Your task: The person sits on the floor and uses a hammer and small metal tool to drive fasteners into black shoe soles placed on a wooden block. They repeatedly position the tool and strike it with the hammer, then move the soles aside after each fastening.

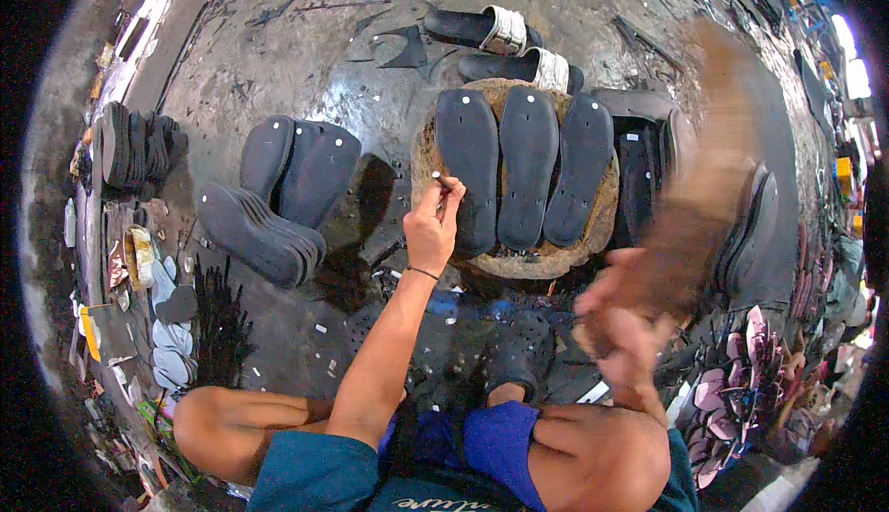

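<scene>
Three black shoe soles, each with a white dot and small slits, lie side by side on a round wooden block. Beside the leftmost sole, my left hand is closed, pinching a short dark punch with a pale end. My right hand is raised at the right of the block, smeared by motion. It appears wrapped round the lower end of a long brown club-like wooden tool, also heavily blurred. The tool partly covers the things behind it.
Stacked black soles lie left of the block, with another stack farther left. Two sandals with white straps sit beyond it. More dark soles are at the right, near pink sole pieces. Scraps litter the floor.
</scene>
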Available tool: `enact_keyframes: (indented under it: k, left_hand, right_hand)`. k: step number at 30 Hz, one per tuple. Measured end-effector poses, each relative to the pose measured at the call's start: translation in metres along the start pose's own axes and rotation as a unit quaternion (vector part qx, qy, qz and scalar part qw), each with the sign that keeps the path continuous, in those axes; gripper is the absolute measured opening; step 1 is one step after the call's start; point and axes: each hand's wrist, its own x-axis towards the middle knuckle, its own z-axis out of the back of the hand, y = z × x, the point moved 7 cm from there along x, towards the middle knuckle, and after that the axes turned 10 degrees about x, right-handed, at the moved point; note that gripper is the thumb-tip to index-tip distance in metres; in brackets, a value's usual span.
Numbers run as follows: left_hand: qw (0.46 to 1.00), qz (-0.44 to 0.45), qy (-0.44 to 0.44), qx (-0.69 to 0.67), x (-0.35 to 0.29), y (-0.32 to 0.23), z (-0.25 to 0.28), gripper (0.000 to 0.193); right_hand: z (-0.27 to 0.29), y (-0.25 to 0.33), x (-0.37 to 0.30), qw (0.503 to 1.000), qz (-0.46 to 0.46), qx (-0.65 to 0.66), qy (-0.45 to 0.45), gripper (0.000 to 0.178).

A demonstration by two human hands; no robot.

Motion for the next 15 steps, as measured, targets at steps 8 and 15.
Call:
enact_keyframes:
  k: [8, 15]
  left_hand:
    - [0.978, -0.147, 0.058, 0.139, -0.010, 0.000, -0.006, 0.017]
    - [0.999, -0.013, 0.047, 0.023, 0.007, -0.003, -0.001, 0.024]
  right_hand:
    - [-0.005, -0.085, 0.036, 0.968, 0.015, -0.170, 0.184, 0.047]
    - [0.005, -0.202, 0.017, 0.962, -0.264, 0.005, 0.070, 0.034]
